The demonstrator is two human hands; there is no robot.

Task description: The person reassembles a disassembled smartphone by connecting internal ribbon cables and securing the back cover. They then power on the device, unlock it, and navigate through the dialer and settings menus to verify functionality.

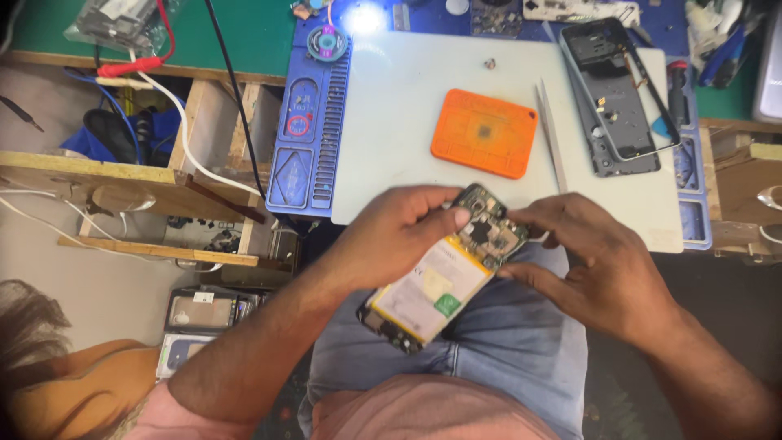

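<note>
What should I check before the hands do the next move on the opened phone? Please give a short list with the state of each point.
1. Left hand grips the opened phone on its upper edge: ok.
2. Right hand touches the circuit board end: ok.
3. Phone is supported: not ok, it is held in the air above the lap, not on the white mat.
4. Battery lies flat in its frame: ok, no bulge visible.
5. Tweezers within reach on the mat: ok.
6. Small screw on the mat safe from rolling: cannot tell.
</note>
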